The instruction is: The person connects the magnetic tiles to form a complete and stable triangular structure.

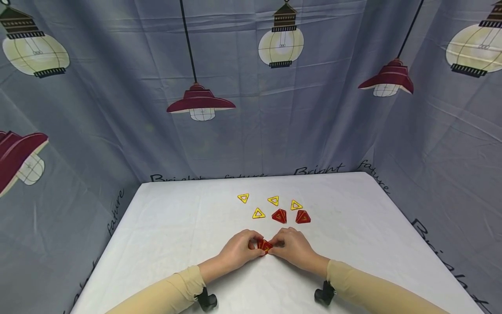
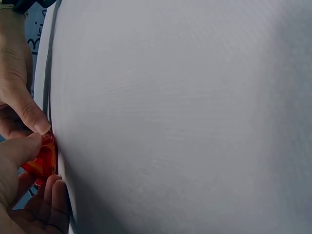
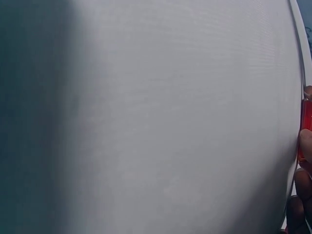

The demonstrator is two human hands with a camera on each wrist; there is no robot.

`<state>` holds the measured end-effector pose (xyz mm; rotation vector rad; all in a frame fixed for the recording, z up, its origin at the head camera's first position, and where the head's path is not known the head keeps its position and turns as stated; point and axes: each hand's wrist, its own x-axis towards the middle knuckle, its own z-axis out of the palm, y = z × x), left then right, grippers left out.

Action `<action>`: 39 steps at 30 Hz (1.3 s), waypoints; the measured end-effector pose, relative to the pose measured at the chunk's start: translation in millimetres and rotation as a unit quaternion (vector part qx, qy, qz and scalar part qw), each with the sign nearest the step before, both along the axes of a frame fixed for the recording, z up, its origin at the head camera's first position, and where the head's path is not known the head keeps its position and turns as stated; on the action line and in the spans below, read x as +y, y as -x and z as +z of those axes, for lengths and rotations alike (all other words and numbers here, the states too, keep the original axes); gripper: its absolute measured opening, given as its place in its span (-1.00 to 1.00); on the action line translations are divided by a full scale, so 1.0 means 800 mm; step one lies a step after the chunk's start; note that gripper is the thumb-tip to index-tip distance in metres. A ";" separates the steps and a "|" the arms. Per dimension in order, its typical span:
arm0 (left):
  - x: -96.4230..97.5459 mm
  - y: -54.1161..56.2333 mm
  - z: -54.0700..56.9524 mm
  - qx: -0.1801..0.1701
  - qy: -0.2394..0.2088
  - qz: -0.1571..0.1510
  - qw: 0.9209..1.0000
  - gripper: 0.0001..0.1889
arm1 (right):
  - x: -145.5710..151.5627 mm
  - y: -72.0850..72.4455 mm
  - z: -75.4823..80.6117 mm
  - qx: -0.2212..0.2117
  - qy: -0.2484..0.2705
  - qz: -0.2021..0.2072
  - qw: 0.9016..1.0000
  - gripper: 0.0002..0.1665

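Between the two hands is a red piece with triangular faces [image 1: 264, 246], near the table's front. My left hand [image 1: 239, 249] pinches its left side between thumb and fingers. My right hand [image 1: 295, 247] pinches its right side. In the left wrist view the red piece [image 2: 47, 158] looks glossy and translucent, with some orange in it. Only a sliver of the red piece [image 3: 307, 117] shows at the edge of the right wrist view. Just beyond the hands lie two red faceted pieces, one on the left [image 1: 279, 216] and one on the right [image 1: 303, 216].
Several yellow triangular frames lie farther back, among them one at the left [image 1: 243, 198], one nearer [image 1: 258, 213] and one at the right [image 1: 296, 205]. They rest on a white-covered table [image 1: 176, 226]. A grey curtain [image 1: 243, 139] printed with lamps surrounds it.
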<state>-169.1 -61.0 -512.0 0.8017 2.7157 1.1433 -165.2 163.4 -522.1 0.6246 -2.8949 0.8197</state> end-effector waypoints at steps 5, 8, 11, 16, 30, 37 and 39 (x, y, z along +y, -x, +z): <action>-0.004 0.001 -0.002 0.009 0.012 -0.007 1.000 -0.58 | -0.005 0.001 0.000 -0.005 0.000 -0.010 1.000 -0.81; -0.007 0.003 -0.003 0.016 0.019 -0.009 1.000 -0.58 | -0.008 0.003 -0.001 -0.012 0.004 -0.014 1.000 -0.82; -0.010 0.004 -0.003 0.016 0.020 -0.011 1.000 -0.58 | -0.010 0.005 -0.001 -0.019 0.008 -0.017 1.000 -0.82; -0.016 0.006 -0.003 0.017 0.024 -0.010 1.000 -0.56 | -0.016 0.009 -0.002 -0.014 0.009 -0.015 1.000 -0.82; -0.043 0.027 -0.002 0.023 0.033 0.034 0.999 -0.60 | -0.052 0.031 -0.001 -0.003 -0.005 -0.026 1.000 -0.81; -0.057 0.041 -0.002 0.036 0.039 0.044 0.998 -0.60 | -0.072 0.047 -0.002 0.007 -0.009 -0.031 0.999 -0.82; -0.061 0.045 -0.002 0.041 0.044 0.048 0.997 -0.59 | -0.078 0.051 -0.002 0.006 -0.010 -0.034 0.999 -0.82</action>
